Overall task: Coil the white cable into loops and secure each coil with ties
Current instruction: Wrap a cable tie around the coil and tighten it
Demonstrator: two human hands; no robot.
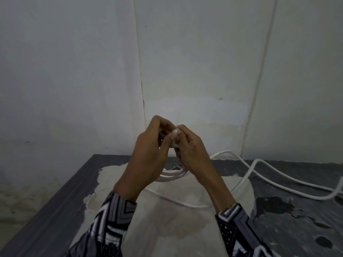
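Note:
My left hand point(148, 154) and my right hand point(191, 151) meet at the centre of the view, raised above the table. Their fingertips pinch a small white piece at the top of a coil point(171, 175) of white cable; it may be a tie, but it is too small to tell. Several loops of the coil hang below and between my palms. The rest of the white cable point(269, 171) runs loose from the coil across the table to the right edge of the view. One strand curves under my wrists.
The dark grey table point(55, 204) carries a pale cloth or stain patch point(167, 229) under my hands. Dark blotches mark the surface at the right. A white wall stands close behind, with a thin conduit running up it at the right.

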